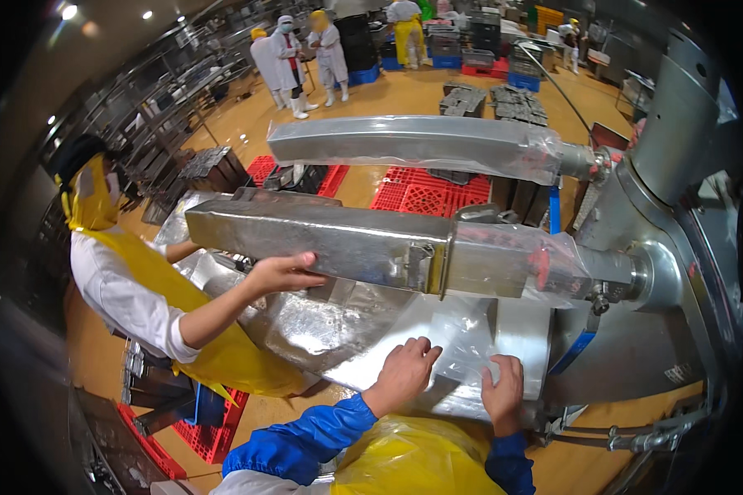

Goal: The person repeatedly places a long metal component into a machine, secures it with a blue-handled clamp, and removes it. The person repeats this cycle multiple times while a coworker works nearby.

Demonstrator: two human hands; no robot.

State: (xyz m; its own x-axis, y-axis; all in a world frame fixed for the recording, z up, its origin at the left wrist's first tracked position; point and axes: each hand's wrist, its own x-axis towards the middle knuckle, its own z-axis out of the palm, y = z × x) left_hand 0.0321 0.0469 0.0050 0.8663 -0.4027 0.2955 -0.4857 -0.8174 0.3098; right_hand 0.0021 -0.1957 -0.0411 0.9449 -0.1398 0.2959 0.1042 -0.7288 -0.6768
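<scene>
sleeves: blue cuffs, white above | apron: yellow plastic | hands: bare

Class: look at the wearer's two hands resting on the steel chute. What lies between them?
In the head view, a clear plastic sheet lies on the steel chute between the left hand and right hand; both touch it.

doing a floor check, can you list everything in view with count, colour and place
metal mould: one, silver, long box held level at centre, on the machine's lower spout
second metal mould: one, silver, above it, film-wrapped, on the upper spout
machine: one, grey steel, right side
steel chute: one, shiny, sloping under the moulds
clear plastic film: one sheet, on the chute
co-worker: one, white sleeves, yellow apron, left; a hand under the lower mould
red crates: several, on the orange floor behind
people in white: several, far back
left hand: bare, blue sleeve, flat on the film
right hand: bare, blue sleeve, on the film's right edge
</scene>
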